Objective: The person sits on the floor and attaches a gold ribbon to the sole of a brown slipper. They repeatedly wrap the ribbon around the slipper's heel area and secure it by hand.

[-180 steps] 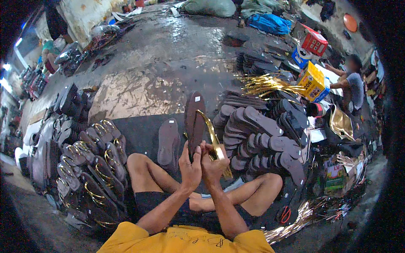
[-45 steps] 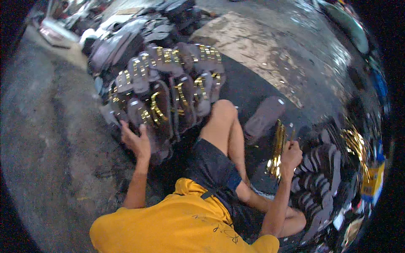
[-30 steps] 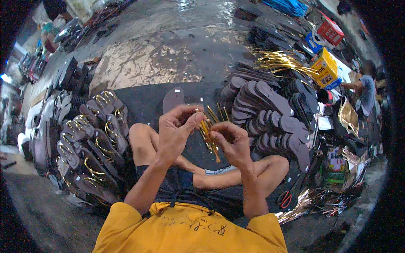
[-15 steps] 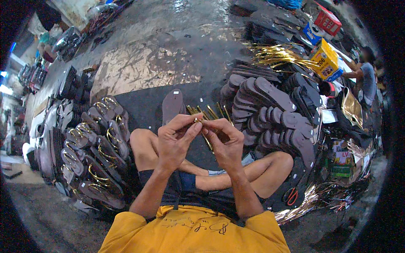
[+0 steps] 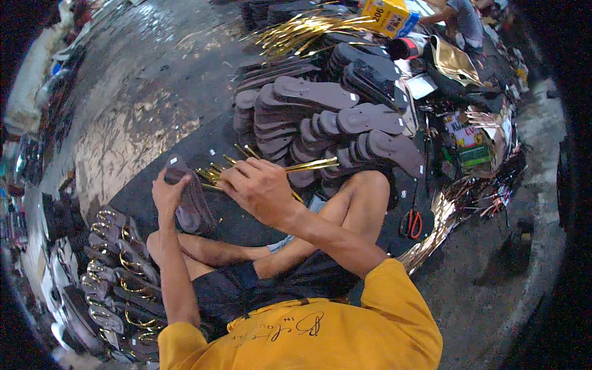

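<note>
My left hand [image 5: 167, 196] is closed on the toe end of a dark brown sandal sole [image 5: 193, 206], its thumb over the top and its fingers at the outer edge. To its right, my right hand [image 5: 262, 190] is closed around thin shiny gold straps [image 5: 312, 164], which stick out past the wrist side of the hand. More gold straps [image 5: 213, 175] fan out by its fingertips, partly hidden under the hand. Both hands are above a dark mat [image 5: 148, 185] in front of my crossed legs.
Stacked brown soles [image 5: 345, 123] stand at the right, with loose gold strips [image 5: 308, 31] and a yellow box [image 5: 388, 17] beyond. Sandals with gold straps [image 5: 120, 271] lie at the left. Orange-handled scissors [image 5: 411, 223] lie near my knee. A co-worker [image 5: 462, 21] sits far right.
My hands, together before, have moved apart. The left went left and took hold of the brown sole; the right closed on gold straps. The view has turned to the right.
</note>
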`<action>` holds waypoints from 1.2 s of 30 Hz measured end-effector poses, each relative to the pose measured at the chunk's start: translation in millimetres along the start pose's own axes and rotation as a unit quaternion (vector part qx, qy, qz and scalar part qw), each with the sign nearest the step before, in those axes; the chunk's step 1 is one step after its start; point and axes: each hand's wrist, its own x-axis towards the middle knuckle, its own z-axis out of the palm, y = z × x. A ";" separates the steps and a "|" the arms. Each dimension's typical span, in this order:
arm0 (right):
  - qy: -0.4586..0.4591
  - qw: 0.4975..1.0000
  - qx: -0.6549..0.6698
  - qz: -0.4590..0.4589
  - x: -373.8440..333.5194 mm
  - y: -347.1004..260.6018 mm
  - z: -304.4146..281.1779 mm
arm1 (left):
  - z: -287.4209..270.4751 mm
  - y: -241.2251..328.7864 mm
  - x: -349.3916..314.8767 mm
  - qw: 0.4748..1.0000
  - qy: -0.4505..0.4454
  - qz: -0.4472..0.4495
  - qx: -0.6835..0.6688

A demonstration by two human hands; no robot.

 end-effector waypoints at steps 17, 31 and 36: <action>-0.031 0.942 0.264 0.203 2.5 -33.9 -15.0 | -104.7 142.5 -156.3 0.953 -0.009 0.080 -0.293; 0.011 0.962 0.210 0.173 -32.0 -55.8 11.3 | -80.3 132.8 -182.1 0.955 0.101 0.200 -0.195; 0.015 0.969 0.203 0.143 -34.8 -41.0 14.7 | -80.1 133.8 -176.9 0.952 0.072 0.212 -0.209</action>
